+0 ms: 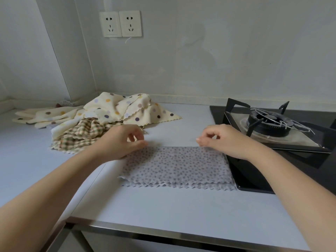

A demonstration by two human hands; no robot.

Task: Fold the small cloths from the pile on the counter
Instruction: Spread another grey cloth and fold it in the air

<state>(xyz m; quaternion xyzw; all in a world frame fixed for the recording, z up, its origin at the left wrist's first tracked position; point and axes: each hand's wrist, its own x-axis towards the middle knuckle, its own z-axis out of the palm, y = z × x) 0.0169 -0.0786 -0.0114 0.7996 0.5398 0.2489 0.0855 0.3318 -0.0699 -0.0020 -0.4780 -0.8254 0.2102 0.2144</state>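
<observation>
A grey dotted cloth (177, 165) lies flat on the counter (163, 206), folded in half, with its two zigzag edges stacked at the near side. My left hand (120, 142) rests at the cloth's far left corner, fingers loosely curled with a gap between thumb and forefinger and no cloth in it. My right hand (225, 140) rests on the far right corner in the same loose curl, holding nothing. The pile of cloths (109, 115) sits at the back left: cream ones with coloured dots over a brown checked one (81, 137).
A black gas stove (272, 128) with a raised pot stand fills the right side; the cloth's right end lies over its front left corner. Two wall sockets (121, 23) are above the pile. The counter's metal front edge (163, 231) runs below.
</observation>
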